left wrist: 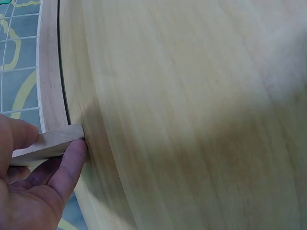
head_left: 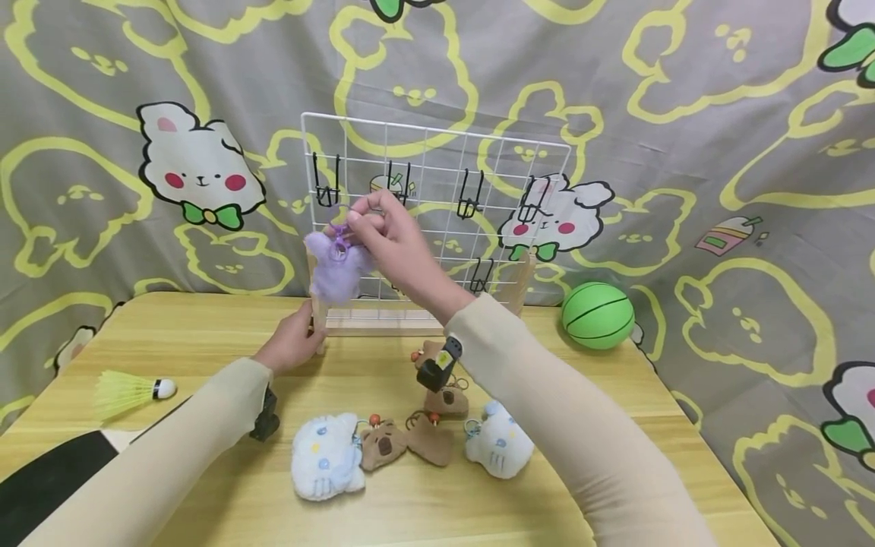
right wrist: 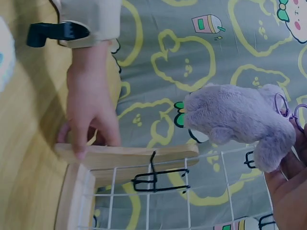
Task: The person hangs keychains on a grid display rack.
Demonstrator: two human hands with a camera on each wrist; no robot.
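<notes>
Fuzzy light-purple plush keychain (head_left: pixel 337 270), soft rounded body with stubby lobes, shiny purple clasp and ring (head_left: pixel 339 237) at its top end. Was held up in the air before the left part of the white wire grid rack (head_left: pixel 437 131); contact with the wires couldn't be told. Clasp end pointed up, body hung below, long axis near upright; which way its face turned was unclear. Right hand (head_left: pixel 396 239) pinched it at the clasp end, fingers narrow. Left hand (head_left: pixel 290 342) gripped the pale wooden side support (right wrist: pixel 129 154) low down, thumb and fingers around its end. Black wire hooks (head_left: pixel 469 207) sat on the grid. Nearer on the wood-grain counter (head_left: pixel 219 327): two white-and-blue cat-face plush keychains (head_left: pixel 324 460), several brown plush keychains (head_left: pixel 384 448) between them. Yellow shuttlecock (head_left: pixel 130 391) lay left, green rubber ball (head_left: pixel 598 315) right.
</notes>
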